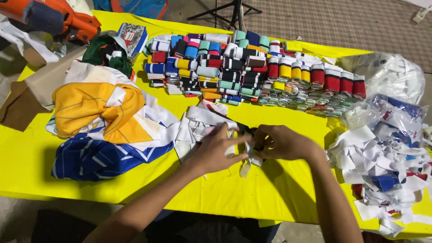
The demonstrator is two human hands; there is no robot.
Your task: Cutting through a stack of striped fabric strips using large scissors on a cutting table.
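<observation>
Both of my hands meet over the middle of a yellow-covered table [36, 153]. My left hand [220, 150] pinches a small white fabric strip [245, 166] that hangs down from my fingers. My right hand [281, 141] is closed on the same white strip from the right, with something dark, perhaps scissors, partly hidden under it. A loose heap of white fabric pieces [198, 123] lies just left of my hands.
Rows of folded striped ribbed bands [234, 67] fill the far middle. Yellow, white and blue garments [103, 126] pile at left. White scrap cuttings [382, 171] and clear plastic bags [391, 74] sit at right. An orange tool [58, 18] is at the far left corner.
</observation>
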